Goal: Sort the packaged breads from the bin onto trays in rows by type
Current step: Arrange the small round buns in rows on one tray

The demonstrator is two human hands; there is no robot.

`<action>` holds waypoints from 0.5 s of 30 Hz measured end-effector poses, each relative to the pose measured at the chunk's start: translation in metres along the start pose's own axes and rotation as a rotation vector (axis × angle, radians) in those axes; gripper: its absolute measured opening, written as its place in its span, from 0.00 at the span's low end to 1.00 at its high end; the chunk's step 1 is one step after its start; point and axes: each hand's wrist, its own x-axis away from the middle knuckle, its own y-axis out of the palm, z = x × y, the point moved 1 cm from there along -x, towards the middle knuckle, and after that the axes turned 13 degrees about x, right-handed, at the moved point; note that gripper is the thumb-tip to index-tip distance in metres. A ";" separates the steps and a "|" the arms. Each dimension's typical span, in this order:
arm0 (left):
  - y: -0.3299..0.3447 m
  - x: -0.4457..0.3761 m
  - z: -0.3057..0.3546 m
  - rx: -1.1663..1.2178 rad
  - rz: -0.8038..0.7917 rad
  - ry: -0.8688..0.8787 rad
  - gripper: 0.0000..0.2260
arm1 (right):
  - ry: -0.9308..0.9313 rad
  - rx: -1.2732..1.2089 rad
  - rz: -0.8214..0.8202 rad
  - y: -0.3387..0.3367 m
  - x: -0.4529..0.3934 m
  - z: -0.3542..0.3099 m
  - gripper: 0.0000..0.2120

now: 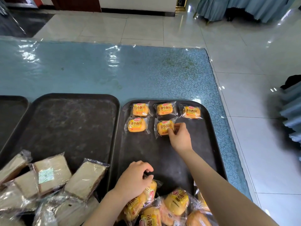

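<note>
Buns (pixel 164 127) in crinkly film look light, soft and crushable, best pinched at the wrapper edge, as the right hand (pixel 180 137) pinches one mid-frame on the right tray (pixel 210 144) while the left hand (pixel 135 180) grips another at lower centre.

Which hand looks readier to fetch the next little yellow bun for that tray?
The left hand, I'd guess. It already rests on a yellow bun in the pile, while the right hand is far out, pinching the fifth bun on the right tray.
</note>
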 end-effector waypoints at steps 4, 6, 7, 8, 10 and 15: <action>0.001 0.002 -0.002 0.028 -0.021 -0.039 0.08 | 0.005 0.129 0.018 0.004 -0.001 0.003 0.13; 0.000 0.003 -0.003 0.030 -0.032 -0.046 0.07 | 0.007 0.156 -0.003 0.002 -0.002 0.004 0.16; -0.001 0.004 -0.003 0.032 -0.036 -0.049 0.07 | 0.007 0.168 -0.020 0.000 -0.001 0.004 0.18; -0.002 0.005 -0.004 0.035 -0.038 -0.053 0.07 | 0.003 0.178 -0.030 -0.003 0.001 0.005 0.21; -0.005 0.006 -0.005 0.036 -0.041 -0.063 0.08 | -0.023 0.190 -0.025 -0.012 0.011 0.008 0.24; -0.013 0.015 -0.005 0.034 -0.032 -0.048 0.09 | -0.162 0.199 -0.090 -0.032 0.066 0.028 0.21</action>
